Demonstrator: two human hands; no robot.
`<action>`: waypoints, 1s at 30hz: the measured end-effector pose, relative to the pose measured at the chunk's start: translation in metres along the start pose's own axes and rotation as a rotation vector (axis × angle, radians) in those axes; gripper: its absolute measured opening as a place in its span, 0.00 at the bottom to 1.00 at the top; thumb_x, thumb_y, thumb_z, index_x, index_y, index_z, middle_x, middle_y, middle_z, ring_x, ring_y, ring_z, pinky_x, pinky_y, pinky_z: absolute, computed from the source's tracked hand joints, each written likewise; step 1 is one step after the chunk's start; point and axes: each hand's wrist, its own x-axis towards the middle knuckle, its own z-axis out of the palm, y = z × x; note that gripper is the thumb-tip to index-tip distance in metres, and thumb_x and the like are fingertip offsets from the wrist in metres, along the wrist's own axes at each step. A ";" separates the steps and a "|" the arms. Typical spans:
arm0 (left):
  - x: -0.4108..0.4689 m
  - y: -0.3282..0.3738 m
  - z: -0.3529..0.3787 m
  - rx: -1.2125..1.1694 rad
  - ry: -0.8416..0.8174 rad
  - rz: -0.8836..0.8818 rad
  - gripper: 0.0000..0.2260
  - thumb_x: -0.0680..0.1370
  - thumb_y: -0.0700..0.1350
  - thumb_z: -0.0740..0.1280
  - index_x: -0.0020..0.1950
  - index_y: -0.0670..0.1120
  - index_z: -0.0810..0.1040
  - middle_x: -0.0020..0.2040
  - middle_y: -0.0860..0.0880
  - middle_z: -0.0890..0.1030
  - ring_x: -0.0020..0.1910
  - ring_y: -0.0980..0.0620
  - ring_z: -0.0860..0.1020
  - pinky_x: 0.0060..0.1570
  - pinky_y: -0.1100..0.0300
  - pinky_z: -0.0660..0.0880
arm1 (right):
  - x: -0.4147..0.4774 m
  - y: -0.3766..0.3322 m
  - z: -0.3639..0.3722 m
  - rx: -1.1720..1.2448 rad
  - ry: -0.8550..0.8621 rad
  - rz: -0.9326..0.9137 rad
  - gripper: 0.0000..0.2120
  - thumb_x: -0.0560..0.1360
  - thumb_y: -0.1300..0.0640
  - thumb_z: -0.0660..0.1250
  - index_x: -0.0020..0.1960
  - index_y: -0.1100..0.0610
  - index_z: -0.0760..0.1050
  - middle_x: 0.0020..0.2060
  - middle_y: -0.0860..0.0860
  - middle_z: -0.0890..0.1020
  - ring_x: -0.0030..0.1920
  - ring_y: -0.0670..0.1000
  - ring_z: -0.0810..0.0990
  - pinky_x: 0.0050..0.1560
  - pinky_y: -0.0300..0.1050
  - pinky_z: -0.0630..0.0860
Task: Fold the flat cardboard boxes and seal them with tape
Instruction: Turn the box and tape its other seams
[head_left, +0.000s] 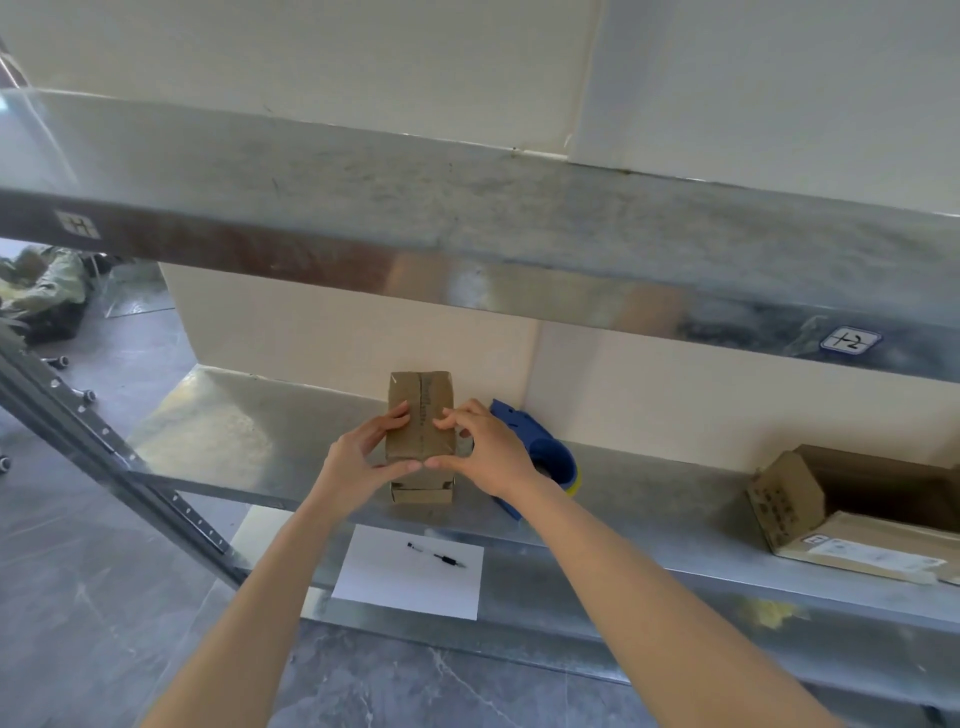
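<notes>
A small brown cardboard box (420, 410) stands on the metal shelf (249, 436), its top flaps closed along a middle seam. My left hand (363, 460) grips its left side, fingers on top and thumb at the near edge. My right hand (485, 452) grips the right side the same way, and the two thumbs nearly meet at the front. A blue tape dispenser (545, 457) with yellow trim lies on the shelf just right of the box, partly hidden behind my right hand.
An upper metal shelf (467, 234) overhangs the work spot. At the far right lies a larger open cardboard box (852, 509) on its side. A white paper sheet (410, 577) with a pen (436, 555) lies at the shelf's front edge. A slanted metal rack post (104, 447) stands to the left.
</notes>
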 end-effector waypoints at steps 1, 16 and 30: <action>0.000 0.000 -0.002 0.008 -0.010 -0.005 0.29 0.64 0.50 0.80 0.63 0.51 0.79 0.67 0.63 0.76 0.68 0.61 0.72 0.63 0.65 0.73 | 0.000 -0.001 0.001 -0.008 0.002 0.005 0.29 0.71 0.44 0.75 0.69 0.53 0.74 0.63 0.46 0.72 0.65 0.46 0.72 0.59 0.47 0.73; 0.007 -0.002 -0.026 0.262 -0.186 0.049 0.29 0.69 0.46 0.79 0.65 0.65 0.74 0.67 0.73 0.70 0.67 0.68 0.70 0.59 0.59 0.77 | -0.010 -0.015 0.013 -0.014 0.119 0.072 0.27 0.69 0.48 0.77 0.65 0.54 0.75 0.63 0.43 0.74 0.59 0.40 0.72 0.55 0.39 0.71; 0.027 0.006 -0.051 0.344 -0.398 0.048 0.30 0.67 0.53 0.79 0.64 0.71 0.71 0.67 0.76 0.68 0.63 0.80 0.65 0.57 0.68 0.74 | -0.012 -0.011 0.009 -0.022 0.064 0.117 0.29 0.68 0.58 0.79 0.68 0.55 0.75 0.67 0.48 0.74 0.59 0.43 0.74 0.61 0.31 0.68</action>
